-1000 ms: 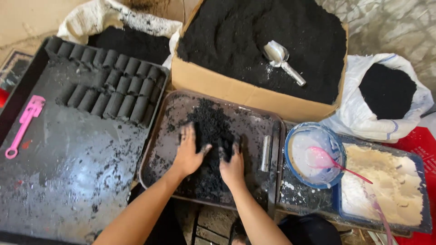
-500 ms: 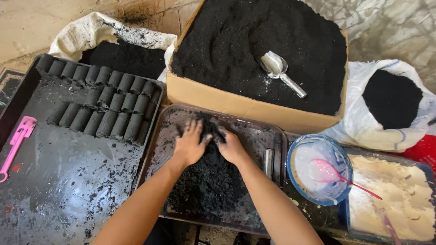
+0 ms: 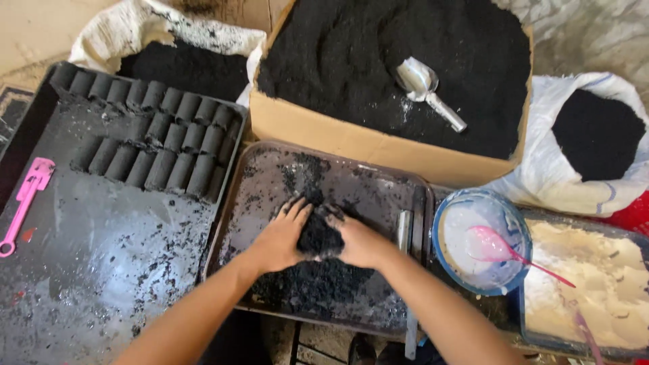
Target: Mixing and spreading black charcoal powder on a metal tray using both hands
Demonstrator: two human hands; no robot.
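Note:
My left hand (image 3: 280,236) and my right hand (image 3: 358,242) press together on a clump of wet black charcoal mix (image 3: 319,233) over a metal tray (image 3: 263,176). More of the black mix (image 3: 311,287) lies heaped in the tray just below the hands. Both hands are smeared black. A short metal tube (image 3: 403,231) lies in the tray right of my right hand.
A large dark tray (image 3: 101,250) on the left holds rows of black cylinder briquettes (image 3: 152,145) and a pink tool (image 3: 23,203). Behind stands a cardboard box of black powder (image 3: 378,67) with a metal scoop (image 3: 426,91). Sacks of charcoal (image 3: 595,135), a blue bowl (image 3: 476,240), and a tray of pale powder (image 3: 588,284) sit nearby.
My hands have drawn back toward me and closed in around a clump of the black mix, lifting it off the heap. The camera has tilted slightly.

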